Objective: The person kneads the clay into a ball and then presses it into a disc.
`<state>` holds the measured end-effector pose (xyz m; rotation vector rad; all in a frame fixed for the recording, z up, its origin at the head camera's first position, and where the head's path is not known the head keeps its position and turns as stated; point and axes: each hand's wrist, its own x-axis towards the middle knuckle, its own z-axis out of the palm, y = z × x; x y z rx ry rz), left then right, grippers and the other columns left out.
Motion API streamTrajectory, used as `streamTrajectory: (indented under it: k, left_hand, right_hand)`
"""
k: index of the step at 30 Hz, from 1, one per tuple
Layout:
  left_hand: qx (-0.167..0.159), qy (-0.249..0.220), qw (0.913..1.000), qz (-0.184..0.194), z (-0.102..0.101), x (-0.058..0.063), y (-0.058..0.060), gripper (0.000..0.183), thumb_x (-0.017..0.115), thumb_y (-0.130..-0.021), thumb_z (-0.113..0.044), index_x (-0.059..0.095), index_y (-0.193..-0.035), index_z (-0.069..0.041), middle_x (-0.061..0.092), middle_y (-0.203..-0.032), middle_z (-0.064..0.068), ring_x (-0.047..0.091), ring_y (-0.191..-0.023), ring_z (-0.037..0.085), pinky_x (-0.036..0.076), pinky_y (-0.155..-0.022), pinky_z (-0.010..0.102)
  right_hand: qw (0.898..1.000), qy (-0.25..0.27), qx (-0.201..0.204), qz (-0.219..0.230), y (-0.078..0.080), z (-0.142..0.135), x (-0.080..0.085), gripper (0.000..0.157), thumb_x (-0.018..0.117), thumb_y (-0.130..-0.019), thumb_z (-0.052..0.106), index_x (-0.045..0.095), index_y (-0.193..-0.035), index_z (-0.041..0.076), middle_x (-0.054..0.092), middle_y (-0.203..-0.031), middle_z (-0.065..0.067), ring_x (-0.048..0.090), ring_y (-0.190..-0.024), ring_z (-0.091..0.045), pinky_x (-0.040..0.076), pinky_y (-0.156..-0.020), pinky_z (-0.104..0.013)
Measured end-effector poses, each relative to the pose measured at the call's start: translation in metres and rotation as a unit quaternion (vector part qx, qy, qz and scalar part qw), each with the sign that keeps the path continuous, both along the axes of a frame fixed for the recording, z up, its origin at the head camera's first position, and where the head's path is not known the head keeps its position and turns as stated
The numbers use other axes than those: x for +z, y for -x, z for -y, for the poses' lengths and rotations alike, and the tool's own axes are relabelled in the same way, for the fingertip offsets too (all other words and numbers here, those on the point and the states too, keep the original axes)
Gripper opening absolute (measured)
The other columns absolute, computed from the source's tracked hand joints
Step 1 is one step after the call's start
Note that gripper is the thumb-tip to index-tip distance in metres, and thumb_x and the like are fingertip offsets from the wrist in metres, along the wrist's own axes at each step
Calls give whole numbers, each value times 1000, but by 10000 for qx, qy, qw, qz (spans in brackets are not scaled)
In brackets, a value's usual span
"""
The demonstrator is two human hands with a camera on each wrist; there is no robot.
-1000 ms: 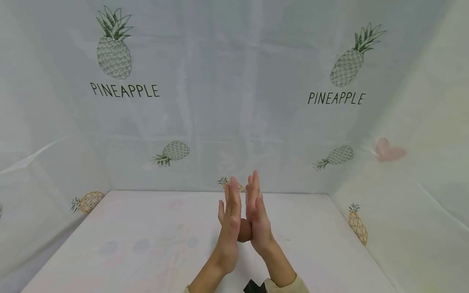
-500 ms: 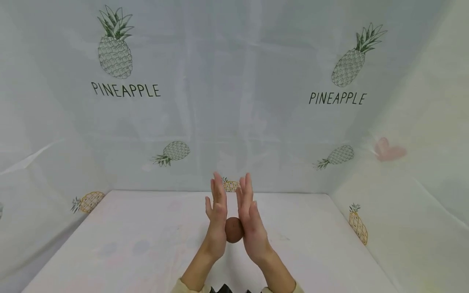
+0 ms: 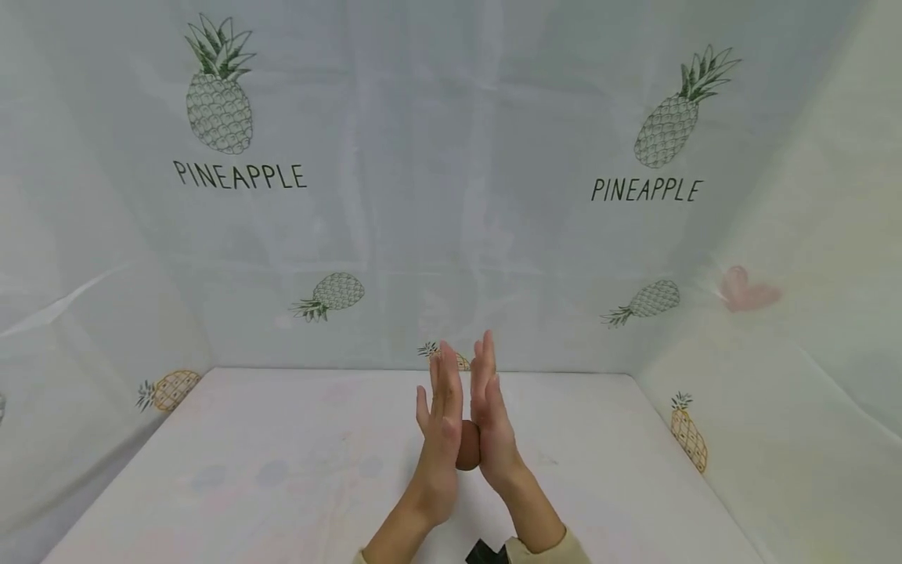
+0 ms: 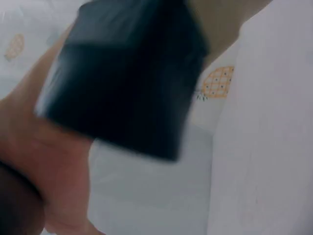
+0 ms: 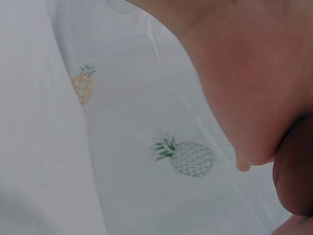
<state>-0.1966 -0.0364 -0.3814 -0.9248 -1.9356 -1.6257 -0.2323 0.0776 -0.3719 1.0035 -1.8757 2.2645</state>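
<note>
In the head view a smooth brown ball, seemingly of clay [image 3: 468, 446], is caught between my two upright palms above the white table. My left hand [image 3: 442, 431] presses it from the left, fingers straight and pointing up, thumb apart. From the other side my right hand [image 3: 496, 431] presses it with its fingers also straight. The palms hide both sides of the ball. Part of the ball [image 5: 297, 176] shows at the right edge of the right wrist view, against a palm. In the left wrist view, a dark rounded piece of the ball [image 4: 17, 205] appears at the lower left.
Under the hands is a white tabletop [image 3: 296, 439] with faint coloured spots. Pineapple-printed sheeting [image 3: 423, 196] hangs behind and at both sides. A blurred black block [image 4: 127, 83] fills much of the left wrist view, beside a beige sleeve [image 4: 220, 24].
Both hands shifted left, showing more of the ball between the palms, then moved back right to about their first position. The ball stayed between the palms throughout.
</note>
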Motion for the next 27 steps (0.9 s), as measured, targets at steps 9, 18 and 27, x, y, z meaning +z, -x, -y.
streamTrajectory:
  k: [9,18,27]
  left_hand:
    - [615,-552,9931,834,26,2,19,68,2,-108,-65,-13,-168,-37,-20,-175,-18,-25,-160,10,-29,-117,61]
    - [919,-214,9935,644,12,-5,21,64,3,-113,-52,-12,-170,-27,-17,-177,-8,-22,-163,27,-25,-115,69]
    - [-33,-203,9993,323,-1,2,-3,64,-2,-111,-50,-15,-169,-27,-22,-177,-7,-24,-162,17,-26,-115,67]
  right_hand:
    - [9923,-697,798,634,-19,13,4,57,0,-111,58,-17,-165,49,-16,-175,15,-18,-163,-24,-17,-121,-71]
    - [9989,-117,446,89,-30,2,19,57,-4,-111,53,-21,-165,45,-21,-174,13,-22,-162,-21,-25,-117,-70]
    - [9998,8,-179,1,-7,2,6,59,2,-113,48,-18,-168,39,-22,-175,13,-22,-162,-24,-21,-119,-71]
